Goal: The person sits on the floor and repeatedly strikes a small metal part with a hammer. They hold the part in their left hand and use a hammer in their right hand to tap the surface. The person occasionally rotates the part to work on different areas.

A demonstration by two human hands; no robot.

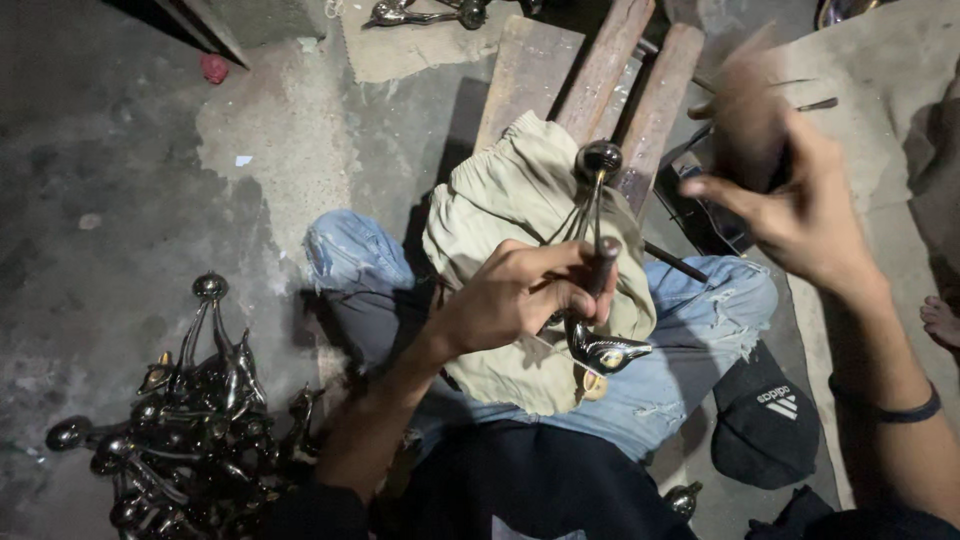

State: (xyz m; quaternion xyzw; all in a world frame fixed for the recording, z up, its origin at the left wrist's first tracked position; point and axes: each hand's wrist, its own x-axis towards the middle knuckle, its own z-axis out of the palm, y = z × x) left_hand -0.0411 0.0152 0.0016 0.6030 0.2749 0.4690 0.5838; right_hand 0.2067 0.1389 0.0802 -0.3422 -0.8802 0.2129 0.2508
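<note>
Rough grey concrete floor (120, 150) all around, well left of the left hand. Worn wooden planks (600, 70) lie beyond both hands, running away from the person. Faded blue ripped jeans (690, 350) under the hands, knees drawn up. Crumpled beige cloth (500, 200) draped over the lap, directly beneath and behind the left hand. Pile of dark shiny curved metal castings (190, 420) on the floor, well left of and below the left hand, not touched. Black cap (765, 420) on the floor below the right hand, beside the jeans. Left hand (520, 295) clenched around a long dark polished metal piece with a round knob on top and a bird-shaped end (597, 260); the piece stands roughly upright over the cloth, knob above the hand, bird-shaped end just below the fingers. Right hand (790, 190) raised, well right of the left hand, blurred; fingers partly curled around something dark, cannot tell what or whether it grips. Dark wristband (900, 410) on the right forearm. Small red scrap (213, 68) far upper left.
</note>
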